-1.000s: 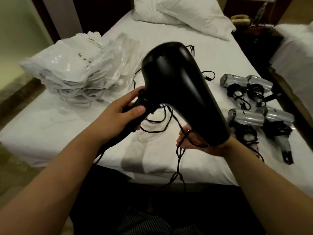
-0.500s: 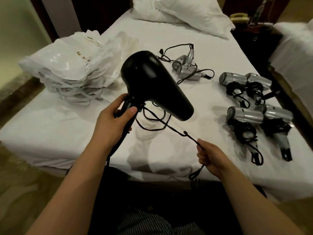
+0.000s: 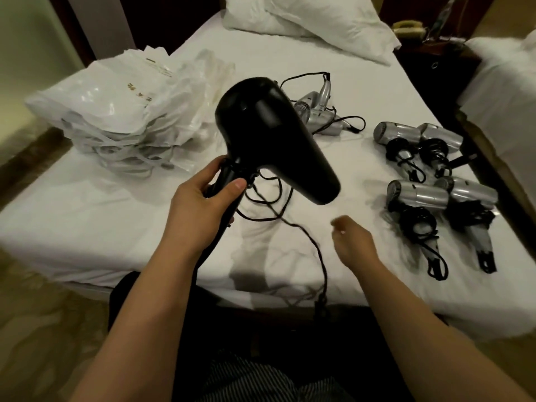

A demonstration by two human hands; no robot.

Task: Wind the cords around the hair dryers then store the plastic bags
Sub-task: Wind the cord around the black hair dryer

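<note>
**Black dryer held up, cord hanging loose**

A black hair dryer (image 3: pixel 272 134) is gripped by its handle in the left hand (image 3: pixel 200 207), fingers and thumb curled round it; it is held above the middle of the bed (image 3: pixel 87 216), nozzle tilted down toward the right. Its cord (image 3: pixel 307 239) is seen looped below the handle, trailing across the sheet and dropping over the near edge of the bed. The right hand (image 3: pixel 351 242) is noted beside the cord, clear of it, fingers loosely curled with nothing in them; the view there is blurred.

A heap of white plastic bags (image 3: pixel 121 111) is piled at the left edge of the bed. Two silver dryers with unwound cords (image 3: pixel 316 114) are lying behind the black one, toward the far end. Four silver dryers with wound cords (image 3: pixel 432 175) are grouped along the right edge, close together. A white pillow (image 3: pixel 313 21) is set at the far end.
</note>
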